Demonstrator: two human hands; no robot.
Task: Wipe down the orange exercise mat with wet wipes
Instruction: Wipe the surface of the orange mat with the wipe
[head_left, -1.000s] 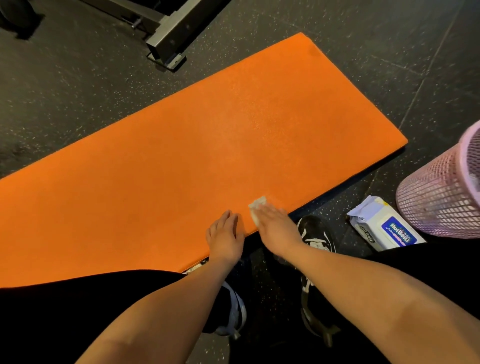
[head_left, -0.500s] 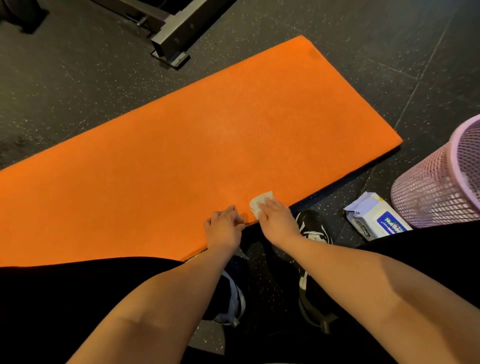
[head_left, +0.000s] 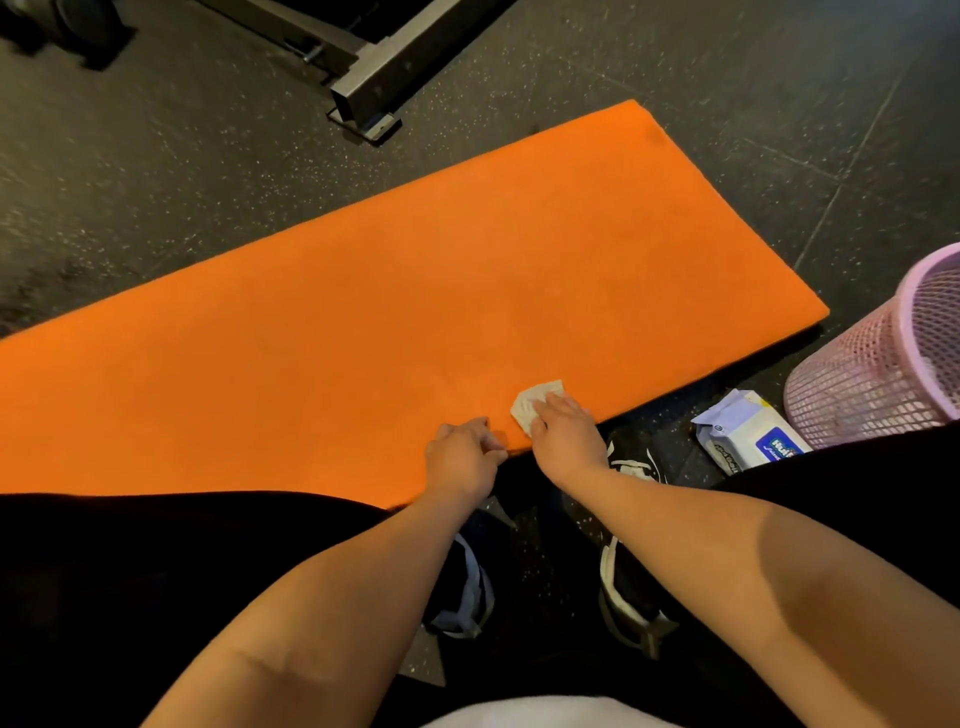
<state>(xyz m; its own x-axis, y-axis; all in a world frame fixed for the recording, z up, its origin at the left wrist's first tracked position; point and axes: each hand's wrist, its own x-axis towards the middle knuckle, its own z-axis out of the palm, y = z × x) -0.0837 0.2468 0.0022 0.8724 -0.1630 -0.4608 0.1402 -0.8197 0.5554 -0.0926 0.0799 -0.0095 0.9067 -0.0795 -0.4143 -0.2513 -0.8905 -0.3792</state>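
The orange exercise mat lies flat on the dark speckled floor, running from the left edge to the right. My right hand presses a crumpled white wet wipe onto the mat close to its near edge; part of the wipe shows ahead of my fingertips. My left hand is just left of it, fingers curled at the mat's near edge and gripping it.
A pack of wet wipes lies on the floor to the right, beside a pink mesh bin. A metal equipment frame stands beyond the mat's far side. My black shoes sit just below the mat's edge.
My left hand went from lying flat on the mat to curling its fingers at the near edge. My right hand stays pressed on the wipe, which has barely shifted along that edge.
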